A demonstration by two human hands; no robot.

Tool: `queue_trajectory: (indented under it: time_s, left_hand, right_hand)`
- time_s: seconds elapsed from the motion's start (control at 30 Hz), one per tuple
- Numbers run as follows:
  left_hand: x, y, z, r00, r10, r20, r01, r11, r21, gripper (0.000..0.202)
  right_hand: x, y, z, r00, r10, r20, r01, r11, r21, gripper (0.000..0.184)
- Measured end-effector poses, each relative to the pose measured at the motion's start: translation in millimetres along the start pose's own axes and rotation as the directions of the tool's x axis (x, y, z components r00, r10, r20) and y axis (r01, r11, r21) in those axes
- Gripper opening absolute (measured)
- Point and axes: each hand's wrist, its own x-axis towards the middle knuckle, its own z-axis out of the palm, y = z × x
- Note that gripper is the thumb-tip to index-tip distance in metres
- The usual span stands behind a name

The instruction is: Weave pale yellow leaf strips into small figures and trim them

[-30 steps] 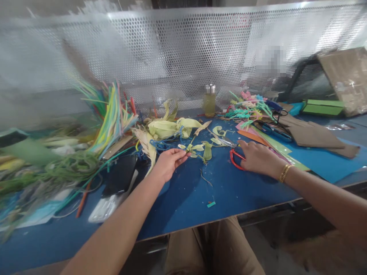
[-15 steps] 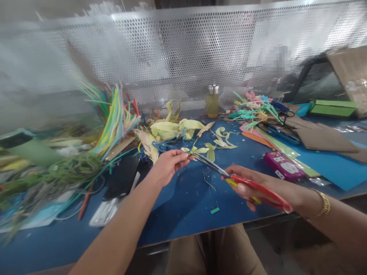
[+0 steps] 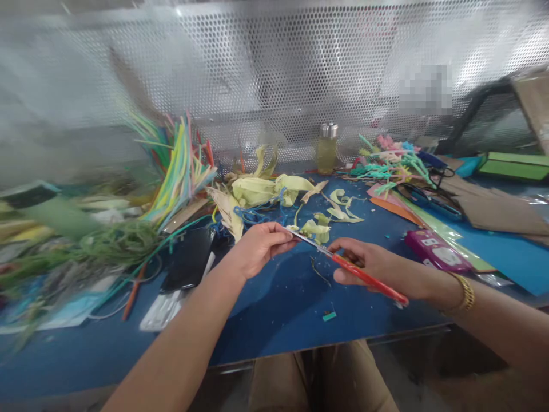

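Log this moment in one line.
left hand: pinches husk piece | right hand: holds red scissors, blades at the piece | surface: blue table

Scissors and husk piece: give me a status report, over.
Left hand pinches a small husk piece. Right hand holds red scissors, blade tips at that piece. Loose husk scraps lie just behind the blades on the blue table.

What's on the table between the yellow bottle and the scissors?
Head view: curled pale-green leaf strips on the blue table. The right hand holds the scissors; the left hand pinches a leaf piece.
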Motion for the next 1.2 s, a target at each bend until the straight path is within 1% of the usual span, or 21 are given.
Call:
queue_trajectory:
  time_s: [0.17, 0.27, 0.5, 0.63, 0.73, 0.83, 0.97, 1.03, 1.1, 1.2]
  left_hand:
    - [-1, 0, -0.4, 0.998, 0.012, 0.061, -0.013, 1.000, 0.020, 0.007]
    - [-1, -2, -2.2, 0.996, 0.025, 0.081, -0.027, 0.999, 0.021, 0.008]
    - [1, -5, -3.5, 0.996, 0.055, 0.067, -0.057, 0.998, 0.026, 0.012]
    - [1, -4, -3.3, 0.997, 0.050, 0.058, -0.053, 0.998, 0.038, 0.012]
    - [0, -3, -3.4, 0.997, 0.050, 0.064, -0.052, 0.998, 0.040, 0.013]
    - [-2, -2, -2.6, 0.996, 0.062, 0.069, -0.065, 0.997, 0.044, 0.015]
    - [-4, -2, -0.4, 0.997, 0.063, 0.039, -0.066, 0.996, 0.065, 0.016]
    - [-4, -2, 0.2, 0.997, 0.065, 0.032, -0.067, 0.996, 0.059, 0.015]
    - [-3, -1, 0.0, 0.998, 0.064, 0.028, -0.065, 0.997, 0.038, 0.014]
    - [-2, 3, -1.8, 0.998, 0.057, -0.024, -0.057, 0.998, 0.000, 0.013]
  right_hand:
    - [8, -8, -3, 1.000, -0.011, 0.022, 0.011, 1.000, -0.012, 0.059]
    - [10, -12, -3, 0.999, -0.045, 0.016, 0.045, 0.999, -0.022, 0.058]
    - [12, -15, 3, 0.985, -0.170, -0.010, 0.170, 0.985, -0.041, 0.046]
    - [16, -12, 5, 0.980, -0.199, -0.015, 0.198, 0.980, -0.036, 0.043]
    - [17, -11, 4, 0.983, -0.183, 0.000, 0.183, 0.983, -0.011, 0.042]
    - [17, -8, 3, 0.990, -0.138, -0.012, 0.139, 0.990, 0.025, 0.044]
    - [20, -2, 4, 0.997, -0.077, -0.019, 0.079, 0.994, 0.080, 0.045]
    - [20, -1, 4, 0.999, -0.033, 0.002, 0.032, 0.993, 0.114, 0.046]
    - [16, -3, 1, 0.999, -0.018, 0.040, 0.012, 0.990, 0.142, 0.047]
    - [1, -9, -9, 0.989, -0.081, 0.127, 0.061, 0.986, 0.154, 0.049]
